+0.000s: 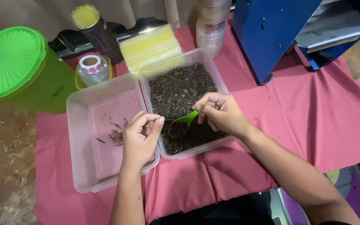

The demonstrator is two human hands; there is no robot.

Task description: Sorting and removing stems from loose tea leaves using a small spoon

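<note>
Sorting barely begun, judging by contents: near-left clear plastic tub (80, 166) holds only a few dark stalks (115, 135) on its bottom, while the right clear tub (219, 77) is nearly full of loose dried tea leaves (180, 85). So most of the pile looks unsorted, only a small pinch moved across. Left hand (140, 139) comes up from 6 o'clock, forearm near vertical, wrist over the shared edge of the two tubs, fingers curled in, thumb and forefinger tips close together as if pinching; cannot tell whether anything is between them, too small. Right hand (221, 112) enters from 4 o'clock, forearm angled across the pink cloth (313, 121), fingers bunched and closed round the handle of a small green scoop (183, 123), bowl pointing toward 8 o'clock, resting on the tea near the tub's front-left corner, just beside the left fingertips. Farther out: at 10 o'clock a green lidded container (13, 66); at 11 a roll of round stickers (91, 66) and a dark tube of yellow straws (96, 29); at 12 a pack of yellow straws (151, 48) and stacked clear cups (211, 25); at 1 to 2 o'clock a blue metal machine (267, 33).
</note>
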